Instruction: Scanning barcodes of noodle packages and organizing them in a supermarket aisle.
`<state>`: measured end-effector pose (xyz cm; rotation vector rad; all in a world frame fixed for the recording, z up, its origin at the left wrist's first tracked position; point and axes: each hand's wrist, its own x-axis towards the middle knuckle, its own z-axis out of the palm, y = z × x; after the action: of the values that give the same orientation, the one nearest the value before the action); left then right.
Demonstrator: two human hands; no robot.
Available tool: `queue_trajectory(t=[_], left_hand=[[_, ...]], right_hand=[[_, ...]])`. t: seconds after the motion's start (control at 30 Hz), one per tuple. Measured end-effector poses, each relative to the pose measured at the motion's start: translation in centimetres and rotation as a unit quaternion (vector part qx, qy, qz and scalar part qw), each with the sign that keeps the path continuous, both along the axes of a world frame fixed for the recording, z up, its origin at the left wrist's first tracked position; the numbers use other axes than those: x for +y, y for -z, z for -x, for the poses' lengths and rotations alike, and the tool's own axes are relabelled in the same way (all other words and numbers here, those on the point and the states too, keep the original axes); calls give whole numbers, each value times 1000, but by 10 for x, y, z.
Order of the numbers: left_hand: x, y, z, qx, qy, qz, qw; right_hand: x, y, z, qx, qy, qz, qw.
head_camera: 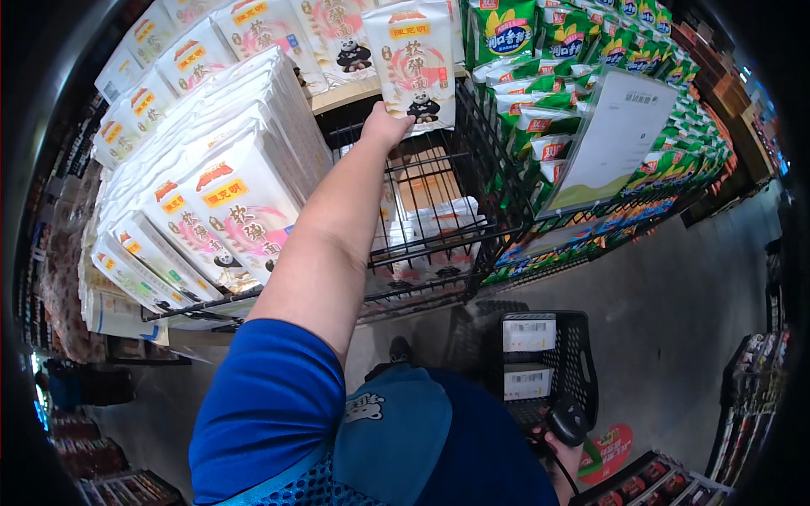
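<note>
My left hand (386,125) reaches forward over a black wire shelf basket (436,237) and grips the lower left corner of a white noodle package (411,69) with a panda print, thumb in front. The package stands upright before others like it. Low at the right, my right hand (563,452) is closed around a black rounded device (566,420) with a cord; part of its grip is hidden. Just beyond that hand is a black plastic shopping basket (579,360) with white barcoded boxes (528,335) inside.
Stacked noodle packages (234,202) fill the left side. Green snack packs (563,31) stand at the right behind a clear sign holder (610,139). The wire basket's rim lies beneath my left forearm. Another display (652,481) stands at the lower right.
</note>
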<state>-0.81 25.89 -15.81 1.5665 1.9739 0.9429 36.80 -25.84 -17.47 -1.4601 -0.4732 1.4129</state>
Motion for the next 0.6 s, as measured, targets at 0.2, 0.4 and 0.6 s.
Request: queue_trajectory(t=[0.2, 0.4, 0.6], left_hand=[[2, 5, 12, -67, 20, 14, 997], [-13, -16, 6, -135, 34, 65, 988], [-15, -18, 7, -149, 27, 70, 986]], right_hand=[[3, -1, 4, 14, 9, 2, 1000], [11, -2, 4, 19, 0, 17, 1000], [16, 0, 4, 16, -15, 2, 1000]])
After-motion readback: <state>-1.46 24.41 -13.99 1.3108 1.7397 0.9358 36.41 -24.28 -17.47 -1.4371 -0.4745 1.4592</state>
